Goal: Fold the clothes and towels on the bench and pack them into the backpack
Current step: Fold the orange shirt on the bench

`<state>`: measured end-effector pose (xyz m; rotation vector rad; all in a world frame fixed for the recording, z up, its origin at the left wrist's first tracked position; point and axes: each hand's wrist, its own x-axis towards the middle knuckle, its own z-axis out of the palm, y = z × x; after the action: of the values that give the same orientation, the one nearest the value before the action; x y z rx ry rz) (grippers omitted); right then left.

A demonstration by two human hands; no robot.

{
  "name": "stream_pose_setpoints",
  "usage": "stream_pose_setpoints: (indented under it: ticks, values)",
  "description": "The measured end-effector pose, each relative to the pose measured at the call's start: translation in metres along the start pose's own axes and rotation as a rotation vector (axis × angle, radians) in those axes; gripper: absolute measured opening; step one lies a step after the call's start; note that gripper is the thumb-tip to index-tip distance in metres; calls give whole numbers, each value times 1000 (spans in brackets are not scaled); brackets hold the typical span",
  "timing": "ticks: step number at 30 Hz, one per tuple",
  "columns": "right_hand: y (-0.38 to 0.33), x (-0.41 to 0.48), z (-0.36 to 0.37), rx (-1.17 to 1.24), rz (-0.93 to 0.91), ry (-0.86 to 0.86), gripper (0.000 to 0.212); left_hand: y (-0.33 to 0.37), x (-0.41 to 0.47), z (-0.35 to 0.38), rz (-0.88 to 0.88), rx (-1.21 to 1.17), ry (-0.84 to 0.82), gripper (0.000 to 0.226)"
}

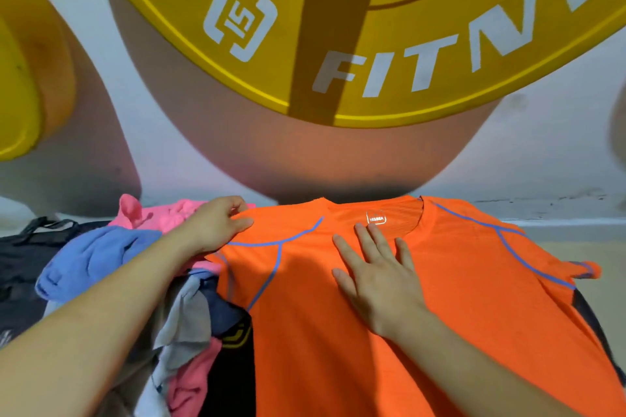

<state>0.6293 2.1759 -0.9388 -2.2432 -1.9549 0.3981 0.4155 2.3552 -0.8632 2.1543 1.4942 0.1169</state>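
A bright orange knit sports shirt (305,342) with thin blue seam lines is lying spread out flat in front of the person, its round collar pointing away toward the white wall (542,152) and a small white size label (376,218) showing inside the neck. The left hand (216,227) is pinching the shirt's shoulder edge, its fingers curled and its thumb pressing the cloth. The right hand (379,281) is lying palm down on the chest area just below the collar, its fingers straight and slightly spread, holding nothing. To the left of the shirt a loose heap of clothes is sitting: a crumpled pink garment (152,217), a soft blue cloth (91,257) under the left forearm, and a pale grey piece (186,318) nearer the person. Black fabric (17,257) is lying at the far left; whether it is the backpack cannot be told. A large yellow weight plate (372,44) with white lettering is leaning above.
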Motion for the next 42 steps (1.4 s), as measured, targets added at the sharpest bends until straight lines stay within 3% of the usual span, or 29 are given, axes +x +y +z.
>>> stream_pose_setpoints:
  ticks: [2, 4, 8, 10, 13, 15, 17, 21, 24, 29, 31, 34, 37, 39, 42]
  values:
    - [-5, 4, 1, 14, 9, 19, 73, -8, -2, 4, 41, 413, 55, 21]
    - [-9, 6, 1, 28, 13, -5, 76, -12, -6, 12, 45, 648, 78, 31]
    - [-1, -4, -25, 94, 20, -19, 78, 9, -11, 29, -19, 803, 144, 28]
    - [24, -10, -56, 90, 42, 29, 63, 30, -13, 39, 105, 887, 219, 23]
    - [91, -11, -105, 103, 173, 59, 42, 82, -27, 76, 476, 600, 196, 21]
    - [143, -16, -132, 171, 323, 8, 39, 131, -43, 112, 611, 376, 67, 37]
    - [190, -31, -148, 246, 484, -56, 35, 181, -58, 147, 691, 235, 19, 39]
    - [252, -72, -144, 745, 830, -206, 41, 256, -82, 206, 675, -49, 40, 34]
    - [277, -82, -107, 1089, 1004, -224, 55, 285, -91, 236, 574, -8, 89, 34]
    - [273, -57, -57, 1483, 972, -205, 35, 298, -85, 250, 486, 197, 177, 36]
    - [271, -50, -46, 1506, 946, -163, 29, 303, -82, 251, 485, 272, 170, 29]
    - [273, -45, -39, 1484, 942, -34, 36, 310, -76, 257, 530, 309, 177, 37]
    - [274, -41, -38, 1536, 862, 98, 23, 317, -71, 263, 560, 332, 159, 31]
    - [272, -37, -44, 1614, 808, 128, 12, 325, -66, 267, 567, 375, 125, 30]
    - [271, -31, -50, 1654, 795, 147, 14, 337, -61, 268, 573, 386, 104, 34]
